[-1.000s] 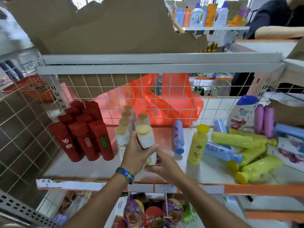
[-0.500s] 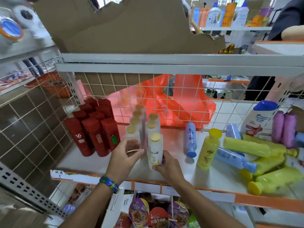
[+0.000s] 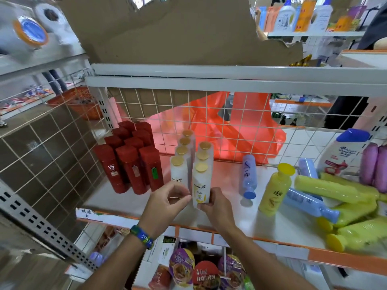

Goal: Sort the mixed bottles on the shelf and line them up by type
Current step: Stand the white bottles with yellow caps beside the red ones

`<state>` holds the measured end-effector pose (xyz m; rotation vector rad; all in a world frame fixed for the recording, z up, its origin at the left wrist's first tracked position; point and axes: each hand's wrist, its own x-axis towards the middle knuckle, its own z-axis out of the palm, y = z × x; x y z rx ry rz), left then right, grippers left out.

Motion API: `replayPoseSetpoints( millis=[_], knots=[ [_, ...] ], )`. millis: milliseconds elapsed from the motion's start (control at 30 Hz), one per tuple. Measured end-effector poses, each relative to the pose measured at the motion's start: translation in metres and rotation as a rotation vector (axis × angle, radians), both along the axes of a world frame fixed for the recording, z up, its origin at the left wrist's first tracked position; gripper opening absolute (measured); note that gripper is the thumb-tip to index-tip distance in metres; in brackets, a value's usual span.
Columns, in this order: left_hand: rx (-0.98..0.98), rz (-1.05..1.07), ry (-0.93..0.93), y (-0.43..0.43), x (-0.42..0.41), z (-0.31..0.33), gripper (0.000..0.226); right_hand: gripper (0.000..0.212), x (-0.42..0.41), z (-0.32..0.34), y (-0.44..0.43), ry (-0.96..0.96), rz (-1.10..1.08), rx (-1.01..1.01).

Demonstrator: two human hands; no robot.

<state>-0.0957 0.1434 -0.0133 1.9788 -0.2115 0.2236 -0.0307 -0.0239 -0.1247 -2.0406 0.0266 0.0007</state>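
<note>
Two rows of white bottles with gold caps [image 3: 184,147] stand on the white shelf [image 3: 125,197], right of a block of red bottles [image 3: 129,164]. My right hand [image 3: 216,205] grips the base of the front white bottle [image 3: 200,183] of the right row. My left hand [image 3: 166,204] curls round the base of the left row's front white bottle [image 3: 178,172]. One yellow bottle [image 3: 274,191] stands upright to the right; a blue bottle [image 3: 248,176] lies beside it.
At the right, yellow bottles [image 3: 335,189] and blue bottles [image 3: 307,201] lie in a pile, with a large white bottle with a blue cap [image 3: 345,153] and purple bottles [image 3: 374,166] behind. A wire grid [image 3: 146,101] backs the shelf, an orange bag [image 3: 240,126] behind it. Noodle cups [image 3: 205,273] sit below.
The white bottle that my left hand held a second ago now stands at the front of the right row. My left hand moved to the left row's front bottle.
</note>
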Motion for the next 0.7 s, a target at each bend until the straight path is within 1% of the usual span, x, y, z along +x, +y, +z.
replayPoseSetpoints(
  millis=[200,333,567,700],
  knots=[
    [-0.013,-0.009,0.008,0.001,-0.001,-0.001,0.008,0.044,0.001,0.001,0.004,0.016,-0.016,0.025],
    [-0.01,-0.032,0.004,0.0,-0.001,-0.002,0.008,0.042,0.0,0.001,0.004,0.027,-0.003,0.005],
    [-0.013,-0.105,0.002,-0.004,0.006,-0.009,0.007,0.03,-0.004,-0.003,0.0,-0.023,0.022,-0.203],
    [-0.036,-0.166,-0.001,-0.014,0.01,-0.01,0.006,0.035,-0.011,-0.001,-0.014,-0.062,-0.034,-0.28]
  ],
)
